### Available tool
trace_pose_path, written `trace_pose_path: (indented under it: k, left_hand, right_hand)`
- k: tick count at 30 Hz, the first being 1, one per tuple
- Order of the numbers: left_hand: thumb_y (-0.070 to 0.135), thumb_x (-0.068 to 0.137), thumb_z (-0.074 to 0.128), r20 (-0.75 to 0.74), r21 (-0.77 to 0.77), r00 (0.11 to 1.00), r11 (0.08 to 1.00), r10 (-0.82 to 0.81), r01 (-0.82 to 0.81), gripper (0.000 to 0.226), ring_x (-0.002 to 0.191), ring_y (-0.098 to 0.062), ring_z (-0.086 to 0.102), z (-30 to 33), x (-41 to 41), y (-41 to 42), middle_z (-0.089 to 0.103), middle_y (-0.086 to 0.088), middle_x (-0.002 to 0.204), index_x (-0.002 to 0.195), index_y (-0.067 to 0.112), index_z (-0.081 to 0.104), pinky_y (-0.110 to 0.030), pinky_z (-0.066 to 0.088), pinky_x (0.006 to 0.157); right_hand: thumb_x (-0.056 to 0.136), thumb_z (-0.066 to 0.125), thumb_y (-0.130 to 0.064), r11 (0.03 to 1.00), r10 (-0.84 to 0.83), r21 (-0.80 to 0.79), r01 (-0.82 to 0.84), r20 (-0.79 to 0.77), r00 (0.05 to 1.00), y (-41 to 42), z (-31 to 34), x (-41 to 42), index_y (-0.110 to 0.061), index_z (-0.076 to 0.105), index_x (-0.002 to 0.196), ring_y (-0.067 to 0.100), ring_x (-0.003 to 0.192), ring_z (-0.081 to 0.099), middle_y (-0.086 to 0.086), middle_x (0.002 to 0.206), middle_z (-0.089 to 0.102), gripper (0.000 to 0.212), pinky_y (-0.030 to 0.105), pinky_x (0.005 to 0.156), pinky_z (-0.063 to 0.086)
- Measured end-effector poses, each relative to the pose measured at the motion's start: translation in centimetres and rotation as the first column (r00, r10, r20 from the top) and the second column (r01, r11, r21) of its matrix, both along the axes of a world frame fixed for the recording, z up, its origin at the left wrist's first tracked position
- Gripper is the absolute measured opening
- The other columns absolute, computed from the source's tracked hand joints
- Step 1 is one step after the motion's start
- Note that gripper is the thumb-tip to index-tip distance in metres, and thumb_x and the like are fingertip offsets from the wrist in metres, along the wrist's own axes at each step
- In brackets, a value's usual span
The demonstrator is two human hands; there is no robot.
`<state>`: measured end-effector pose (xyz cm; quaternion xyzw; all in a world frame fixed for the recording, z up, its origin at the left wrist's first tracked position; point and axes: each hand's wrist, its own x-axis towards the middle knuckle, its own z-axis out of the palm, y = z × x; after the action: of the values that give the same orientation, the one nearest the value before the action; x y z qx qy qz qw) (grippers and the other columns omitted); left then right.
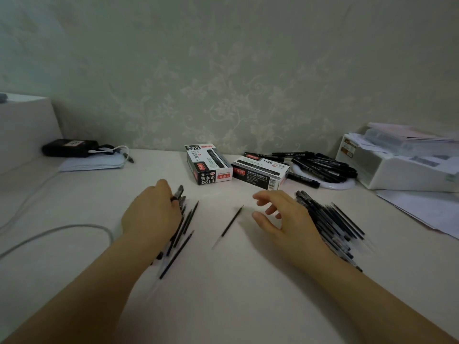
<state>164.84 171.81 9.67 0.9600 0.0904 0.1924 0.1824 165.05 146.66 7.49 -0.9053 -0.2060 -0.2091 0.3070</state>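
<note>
Pen (179, 191) is clamped in left grip (151, 214); right grip (280, 217) is spread apart beside refill (231, 221). Beyond both, contents of box (208, 165) and second box (260, 173) cannot be seen.

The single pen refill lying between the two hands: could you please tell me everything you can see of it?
The pen refill is a thin straight plastic-looking stick, dark along most of its length, with a pale clear-looking end nearest the person. It lies flat and slanted on the white table, alone, dark tip pointing away and rightward. No hand touches it: the right hand hovers open right of it, and the left hand grips a pen further left.
</note>
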Motion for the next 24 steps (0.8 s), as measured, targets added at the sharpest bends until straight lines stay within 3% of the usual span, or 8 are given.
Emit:
trace_pose_path:
  k: [8,14,19,24]
  left_hand:
    - [0.02,0.092,0.051,-0.073,0.013,0.997,1.0,0.008,-0.007,0.015,0.08,-0.028,0.05,-0.2,-0.4,0.0,0.047,-0.009,0.087,0.097,0.008,0.046,-0.036,0.043,0.066]
    - [0.03,0.093,0.054,-0.003,0.025,1.0,1.0,-0.016,0.016,0.024,0.084,-0.029,0.056,0.2,-0.4,-0.7,0.049,-0.01,0.1,0.108,0.011,0.051,-0.04,0.051,0.072]
    - [0.035,0.091,0.057,0.127,0.009,0.954,0.962,-0.272,0.274,0.016,0.078,-0.01,0.053,0.2,-1.1,-3.1,0.049,0.006,0.091,0.103,0.025,0.056,-0.028,0.045,0.07]
    - [0.037,0.09,0.058,0.105,0.003,0.843,0.848,-0.527,0.53,0.008,0.072,0.0,0.046,-0.4,-2.0,-5.3,0.046,0.013,0.079,0.098,0.033,0.057,-0.017,0.034,0.062]
  right_hand:
    - [0.094,0.062,-0.028,0.999,-0.014,-0.037,0.013,-0.018,1.0,0.1,0.2,-0.3,-0.029,0.065,0.11,0.001,0.088,0.054,-0.016,0.1,0.059,0.017,0.015,0.078,0.042]
    - [0.093,0.063,-0.033,0.941,-0.25,-0.225,0.251,0.034,0.968,-0.9,1.1,-0.5,-0.023,0.059,0.105,0.012,0.09,0.05,-0.008,0.099,0.051,0.016,0.028,0.079,0.046]
    - [0.095,0.058,-0.037,0.855,-0.407,-0.361,0.371,-0.026,0.913,-1.7,1.5,-0.5,-0.018,0.055,0.105,0.016,0.092,0.05,-0.001,0.106,0.052,0.021,0.027,0.076,0.04]
    - [0.097,0.054,-0.036,0.842,-0.432,-0.383,0.381,-0.054,0.9,-1.5,1.3,-0.5,-0.015,0.053,0.107,0.016,0.088,0.048,0.002,0.112,0.052,0.023,0.025,0.071,0.034]
